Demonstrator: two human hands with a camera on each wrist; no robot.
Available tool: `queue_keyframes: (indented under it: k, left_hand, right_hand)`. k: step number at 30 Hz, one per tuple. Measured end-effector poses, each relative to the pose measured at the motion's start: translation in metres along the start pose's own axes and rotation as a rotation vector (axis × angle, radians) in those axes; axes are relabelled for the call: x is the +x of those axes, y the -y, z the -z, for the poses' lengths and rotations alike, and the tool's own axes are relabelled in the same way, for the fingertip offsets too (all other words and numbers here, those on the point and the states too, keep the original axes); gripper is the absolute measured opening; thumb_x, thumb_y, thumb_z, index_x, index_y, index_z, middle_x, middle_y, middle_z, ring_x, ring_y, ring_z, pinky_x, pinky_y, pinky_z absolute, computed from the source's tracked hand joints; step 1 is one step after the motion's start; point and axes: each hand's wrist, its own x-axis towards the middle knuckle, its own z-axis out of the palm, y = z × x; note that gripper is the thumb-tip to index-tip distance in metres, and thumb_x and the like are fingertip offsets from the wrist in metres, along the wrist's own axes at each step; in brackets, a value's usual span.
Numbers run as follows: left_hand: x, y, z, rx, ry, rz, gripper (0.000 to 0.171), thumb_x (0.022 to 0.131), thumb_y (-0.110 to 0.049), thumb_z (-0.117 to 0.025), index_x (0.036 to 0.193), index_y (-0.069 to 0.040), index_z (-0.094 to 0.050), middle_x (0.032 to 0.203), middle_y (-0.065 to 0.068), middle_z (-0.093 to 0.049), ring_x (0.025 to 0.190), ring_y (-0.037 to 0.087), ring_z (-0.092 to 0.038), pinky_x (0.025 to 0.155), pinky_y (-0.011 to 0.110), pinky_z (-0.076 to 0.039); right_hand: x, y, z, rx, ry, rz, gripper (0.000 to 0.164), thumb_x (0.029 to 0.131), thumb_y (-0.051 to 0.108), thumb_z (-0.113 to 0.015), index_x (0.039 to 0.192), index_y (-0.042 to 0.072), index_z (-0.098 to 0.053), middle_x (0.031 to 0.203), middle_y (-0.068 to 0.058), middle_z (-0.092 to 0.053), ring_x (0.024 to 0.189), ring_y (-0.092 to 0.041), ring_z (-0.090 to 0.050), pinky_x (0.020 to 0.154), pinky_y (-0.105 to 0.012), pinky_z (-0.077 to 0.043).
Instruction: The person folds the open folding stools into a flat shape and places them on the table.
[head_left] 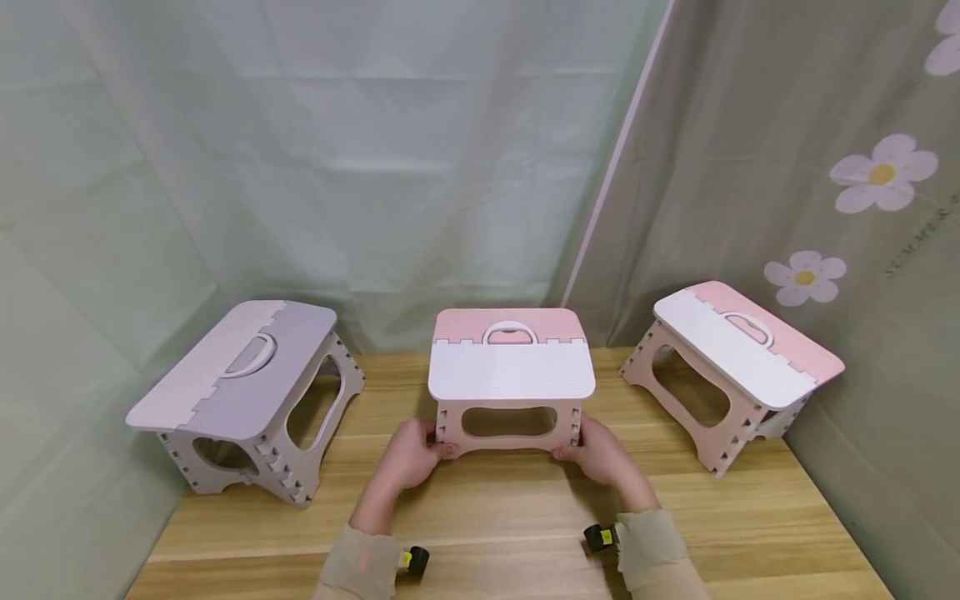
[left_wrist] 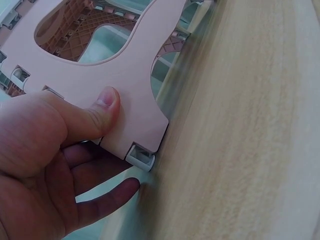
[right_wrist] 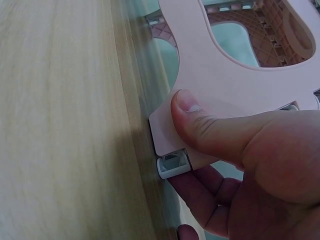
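Observation:
A pink and white folding step stool (head_left: 512, 371) stands unfolded in the middle, its white handle raised on top. My left hand (head_left: 411, 454) grips the lower left corner of its front leg panel. In the left wrist view the thumb (left_wrist: 107, 107) lies on the panel's face and the other fingers go behind its edge. At the opposite corner my right hand (head_left: 600, 450) holds the panel likewise, the thumb (right_wrist: 187, 112) in front and fingers curled behind. Both hands are low, close over the wooden table.
A grey and pale pink folding stool (head_left: 247, 375) stands at the left, turned at an angle. Another pink and white folding stool (head_left: 738, 346) stands angled at the right. Pale curtains (head_left: 390, 167) hang behind the wooden table (head_left: 495, 525); flowers decorate the right one.

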Motion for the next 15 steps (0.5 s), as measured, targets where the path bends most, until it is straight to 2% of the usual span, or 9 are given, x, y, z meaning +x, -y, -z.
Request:
queue_keyframes:
  k: [15]
  left_hand:
    - [0.0018,0.0022,-0.0006,-0.003,0.007,-0.025,0.014,0.094,-0.008,-0.083,0.105,-0.003,-0.079,0.093,0.002,-0.075,0.077,0.018,-0.062,0.073,0.034,-0.054]
  right_hand:
    - [-0.0006,-0.0004,0.0011,-0.012,-0.004,0.002,0.047,0.093,0.013,-0.083,0.135,0.007,-0.063,0.131,-0.013,-0.070,0.120,-0.030,-0.064,0.107,-0.059,-0.046]
